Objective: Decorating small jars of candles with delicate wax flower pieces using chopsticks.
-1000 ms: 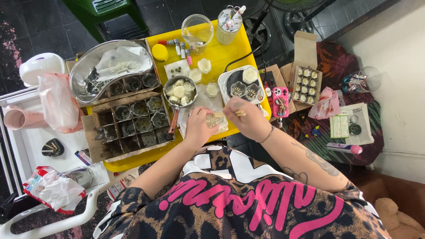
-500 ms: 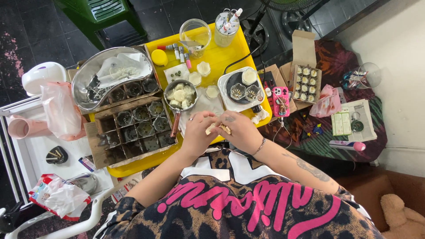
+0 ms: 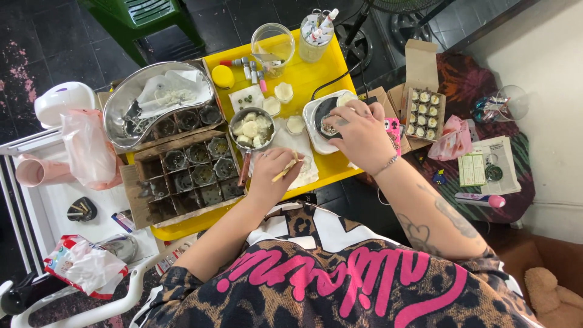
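Note:
My left hand (image 3: 274, 173) holds a thin wooden stick (image 3: 285, 170) over a white paper sheet (image 3: 302, 159) on the yellow table (image 3: 306, 76). My right hand (image 3: 358, 130) reaches over a white tray (image 3: 316, 115) that carries small dark round tins, its fingers on one of them; whether it grips the tin is unclear. A small metal pan (image 3: 251, 129) with pale wax pieces sits just left of the paper. A cardboard box (image 3: 182, 176) divided into cells holds several small tins.
A metal bowl (image 3: 156, 100) with paper lies at the back left. A glass jar (image 3: 272, 41) and a cup of tools (image 3: 316, 30) stand at the table's far edge. An open carton of filled tins (image 3: 423, 109) sits on the right. A white side table (image 3: 42, 212) stands left.
My hands were together over the paper; my right hand has moved up and right to the white tray, while my left hand stays over the paper with the stick.

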